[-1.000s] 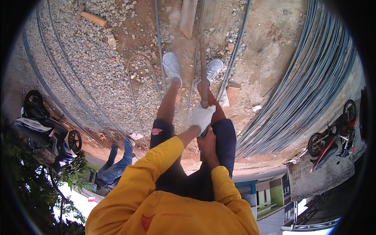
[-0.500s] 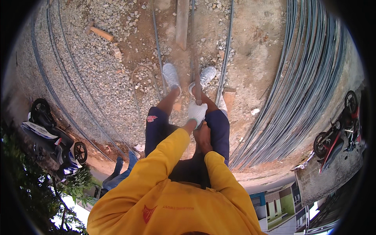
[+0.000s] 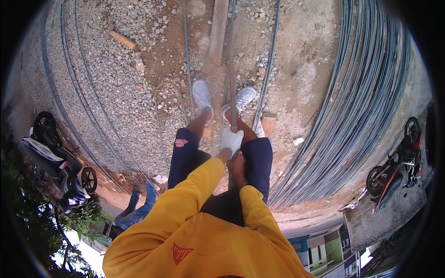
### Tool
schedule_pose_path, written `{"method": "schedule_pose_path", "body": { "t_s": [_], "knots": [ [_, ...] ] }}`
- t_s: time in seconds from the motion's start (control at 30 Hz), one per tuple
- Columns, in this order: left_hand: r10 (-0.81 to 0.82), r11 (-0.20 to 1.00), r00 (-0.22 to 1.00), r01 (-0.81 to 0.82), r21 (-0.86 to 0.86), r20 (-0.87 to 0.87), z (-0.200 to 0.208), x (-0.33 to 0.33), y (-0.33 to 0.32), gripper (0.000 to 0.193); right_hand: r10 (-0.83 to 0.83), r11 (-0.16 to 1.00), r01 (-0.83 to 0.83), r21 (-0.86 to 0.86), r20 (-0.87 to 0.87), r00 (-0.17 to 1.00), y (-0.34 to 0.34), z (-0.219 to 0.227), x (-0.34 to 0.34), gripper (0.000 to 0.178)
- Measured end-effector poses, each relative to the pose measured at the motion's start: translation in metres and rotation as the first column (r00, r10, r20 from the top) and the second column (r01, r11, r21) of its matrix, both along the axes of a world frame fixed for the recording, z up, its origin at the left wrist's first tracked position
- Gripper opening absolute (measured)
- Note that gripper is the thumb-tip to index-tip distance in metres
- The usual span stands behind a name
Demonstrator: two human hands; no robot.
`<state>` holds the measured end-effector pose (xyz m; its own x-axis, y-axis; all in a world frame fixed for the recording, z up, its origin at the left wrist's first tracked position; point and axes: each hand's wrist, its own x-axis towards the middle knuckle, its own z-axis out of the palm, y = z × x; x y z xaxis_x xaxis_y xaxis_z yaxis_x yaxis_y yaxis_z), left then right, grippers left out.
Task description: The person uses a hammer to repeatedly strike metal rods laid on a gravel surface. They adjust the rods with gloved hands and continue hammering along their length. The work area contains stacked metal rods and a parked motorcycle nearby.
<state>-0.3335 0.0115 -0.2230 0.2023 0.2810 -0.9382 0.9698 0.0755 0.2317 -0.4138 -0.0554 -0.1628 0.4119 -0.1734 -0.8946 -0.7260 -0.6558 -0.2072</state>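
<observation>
My left hand (image 3: 231,140), in a white knit glove, is closed around a long rusty metal bar (image 3: 232,99) between my knees. Just behind it my bare right hand (image 3: 238,167) has its fingers wrapped in line with the same bar, close to my right thigh. A dark bit shows between the two hands; the bar's near end is hidden. From the grip the bar runs away between my grey shoes, in line with a thin steel rod (image 3: 232,32). Another steel rod (image 3: 266,69) lies to its right, and one more (image 3: 187,51) to its left.
A wooden plank (image 3: 218,34) lies ahead, a wooden-handled hammer (image 3: 123,40) on the gravel at far left. A large bundle of steel rods (image 3: 347,111) spreads along the right. Wood blocks (image 3: 268,124) sit by my feet. Motorcycles stand on both sides; a person's jeans-clad legs (image 3: 139,208) show behind left.
The view has shifted slightly, so the ground and my feet sit a little lower. Both hands keep their grip on the bar and have barely moved relative to my feet.
</observation>
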Motion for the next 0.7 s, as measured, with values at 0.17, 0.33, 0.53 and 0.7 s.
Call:
{"method": "schedule_pose_path", "body": {
  "t_s": [0.17,0.33,0.53,0.7],
  "knots": [
    [-0.019,0.977,0.997,0.003,-0.215,-0.074,0.002,0.004,-0.002,0.047,-0.166,0.976,0.193,0.103,-0.222,0.961,-0.021,0.037,0.049,0.041],
    [0.397,0.851,0.907,-0.422,-0.311,-0.144,-0.068,-0.008,0.036,0.076,-0.547,0.630,0.723,0.284,-0.498,0.673,-0.042,0.088,0.140,0.041],
    [-0.290,0.957,0.957,0.290,0.005,-0.009,-0.216,-0.018,0.108,0.081,-0.318,0.921,0.366,0.135,-0.286,0.904,-0.051,0.089,0.142,0.037],
    [-0.537,0.838,0.843,0.530,0.132,0.030,-0.307,-0.003,0.099,0.082,-0.386,0.905,0.426,0.011,-0.403,0.830,-0.086,0.075,0.142,0.041]
  ]
}}
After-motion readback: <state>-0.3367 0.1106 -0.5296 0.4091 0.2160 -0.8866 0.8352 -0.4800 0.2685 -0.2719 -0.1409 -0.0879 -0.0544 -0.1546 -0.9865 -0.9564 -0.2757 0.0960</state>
